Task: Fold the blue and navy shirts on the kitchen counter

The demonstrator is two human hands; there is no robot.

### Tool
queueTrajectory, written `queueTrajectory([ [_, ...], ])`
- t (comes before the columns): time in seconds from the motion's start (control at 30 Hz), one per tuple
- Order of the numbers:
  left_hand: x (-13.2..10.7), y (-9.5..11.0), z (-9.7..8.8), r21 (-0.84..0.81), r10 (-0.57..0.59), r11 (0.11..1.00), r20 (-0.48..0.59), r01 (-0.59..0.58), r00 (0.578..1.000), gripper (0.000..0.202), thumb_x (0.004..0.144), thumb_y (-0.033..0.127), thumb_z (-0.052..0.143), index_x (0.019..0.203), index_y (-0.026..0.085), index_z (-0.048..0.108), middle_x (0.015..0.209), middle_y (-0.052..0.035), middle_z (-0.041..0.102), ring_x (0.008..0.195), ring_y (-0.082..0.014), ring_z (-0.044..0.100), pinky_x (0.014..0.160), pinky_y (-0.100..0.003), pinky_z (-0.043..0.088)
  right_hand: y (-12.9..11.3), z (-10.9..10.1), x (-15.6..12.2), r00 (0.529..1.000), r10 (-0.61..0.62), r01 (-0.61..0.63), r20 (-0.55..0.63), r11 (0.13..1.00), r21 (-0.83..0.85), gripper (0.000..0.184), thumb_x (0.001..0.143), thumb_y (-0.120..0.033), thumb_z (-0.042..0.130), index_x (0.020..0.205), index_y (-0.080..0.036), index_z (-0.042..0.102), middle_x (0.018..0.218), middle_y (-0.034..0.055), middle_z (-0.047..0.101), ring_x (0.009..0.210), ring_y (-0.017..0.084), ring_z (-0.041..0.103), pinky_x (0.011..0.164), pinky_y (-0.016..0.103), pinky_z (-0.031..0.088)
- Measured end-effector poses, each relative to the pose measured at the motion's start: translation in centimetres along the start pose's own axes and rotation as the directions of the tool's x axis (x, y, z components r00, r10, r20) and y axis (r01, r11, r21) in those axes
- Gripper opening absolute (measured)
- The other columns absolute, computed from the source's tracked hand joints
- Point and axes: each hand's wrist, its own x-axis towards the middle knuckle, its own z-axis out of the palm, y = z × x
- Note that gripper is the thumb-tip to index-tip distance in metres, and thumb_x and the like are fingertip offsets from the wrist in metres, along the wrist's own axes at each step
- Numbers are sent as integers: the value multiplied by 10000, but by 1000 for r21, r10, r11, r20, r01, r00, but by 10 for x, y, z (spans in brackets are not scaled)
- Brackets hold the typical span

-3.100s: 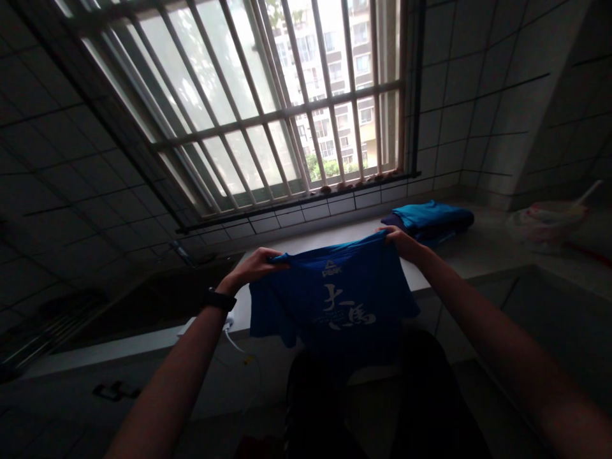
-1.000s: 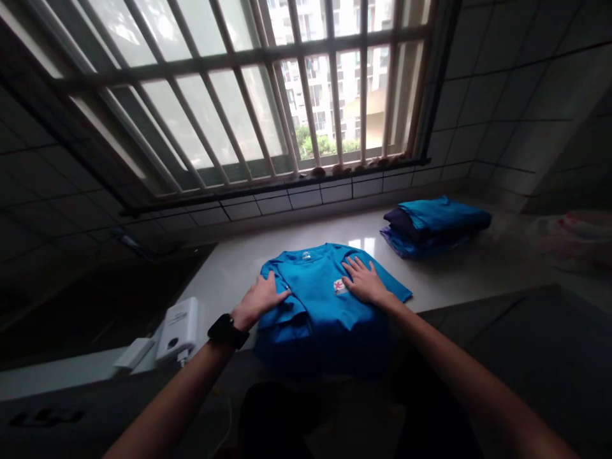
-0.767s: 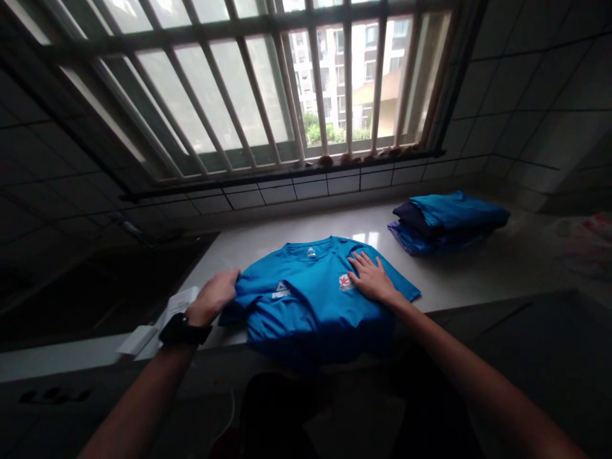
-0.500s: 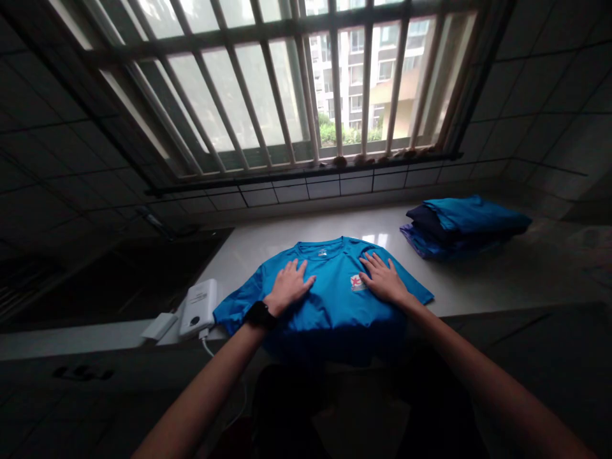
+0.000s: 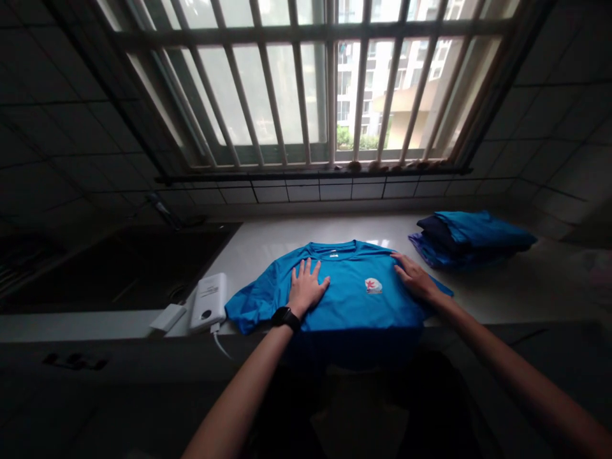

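Note:
A blue T-shirt point(image 5: 347, 306) lies front up on the pale counter, its collar toward the window and its lower part hanging over the front edge. A small white and red logo shows on its chest. My left hand point(image 5: 306, 288) rests flat on the shirt's left chest area, fingers spread, with a dark watch on the wrist. Over at the right shoulder and sleeve, my right hand point(image 5: 415, 278) lies on the fabric with its fingers stretched out. Part of the right sleeve is hidden beneath that hand.
A stack of folded clothes point(image 5: 478, 237) sits at the right on the counter point(image 5: 287, 233). To the left are a white power bank point(image 5: 210, 299) with a cable, a small white block point(image 5: 167, 319) and a dark sink point(image 5: 119, 268). A barred window point(image 5: 296, 95) rises behind.
My right hand has slid outward from beside the logo to the right shoulder, uncovering the logo. My left hand stays flat on the shirt. The shirt front looks smoother, and the view has shifted slightly.

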Motion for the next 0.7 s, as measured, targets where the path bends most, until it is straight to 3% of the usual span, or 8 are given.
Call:
queueTrajectory([
  [0.07,1,0,1,1,0,1000,-12,0,1000,675,991,525,355,1559,163,388,1651,-178,294,1531,-357,254,1215,-559,237,5,-12,-12,994,106,-110,-37,985,-129,537,940,-240,406,1460,-145,503,1514,158,507,1370,285,499,1141,395,390],
  [0.13,1,-1,1,4,3,1000,-24,-3,1000,672,989,522,359,1556,162,395,1645,-181,308,1525,-360,267,1207,-560,249,12,-23,-24,960,279,-274,-24,922,-274,490,927,-295,491,1366,-98,588,1404,231,571,1281,341,561,1064,418,442],
  [0.23,2,0,0,5,7,1000,-31,-7,1000,671,985,522,360,1555,170,398,1639,-173,327,1521,-356,278,1202,-551,264,21,-38,-31,914,404,-372,28,865,-337,340,910,-373,582,1089,-121,722,1228,235,649,1182,352,615,969,398,472],
  [0.33,1,0,-2,5,6,1000,-32,-6,999,672,981,525,360,1552,174,406,1635,-168,338,1519,-357,284,1200,-544,272,25,-51,-21,911,409,-397,56,906,-149,214,910,-294,550,865,-162,712,1044,170,708,1028,298,669,869,345,487],
  [0.47,2,-1,0,3,9,1000,-40,-9,999,664,983,516,359,1548,172,414,1632,-174,340,1515,-358,292,1196,-555,275,20,-74,6,914,405,-406,35,914,23,223,922,-268,469,885,-162,662,859,92,706,818,226,664,734,301,499],
  [0.57,2,-1,0,-7,4,1000,-45,-5,999,660,983,513,367,1546,171,417,1630,-177,342,1516,-354,294,1197,-552,273,5,-95,18,938,332,-345,95,914,211,147,834,-287,595,885,-161,649,874,77,700,824,216,652,734,298,510],
  [0.63,3,-1,0,-10,3,1000,-40,-3,999,659,984,514,367,1546,171,417,1632,-176,337,1519,-352,288,1201,-548,267,-13,-104,21,954,219,-289,205,853,435,223,783,-327,673,947,-177,659,957,87,713,866,223,661,753,314,525],
  [0.7,3,-1,0,-13,4,1000,-33,-4,999,660,986,514,361,1545,169,417,1635,-177,330,1521,-354,283,1203,-552,262,-35,-105,19,960,73,-238,272,727,644,351,831,-428,642,1109,-214,642,1093,105,723,949,236,678,788,345,540],
])
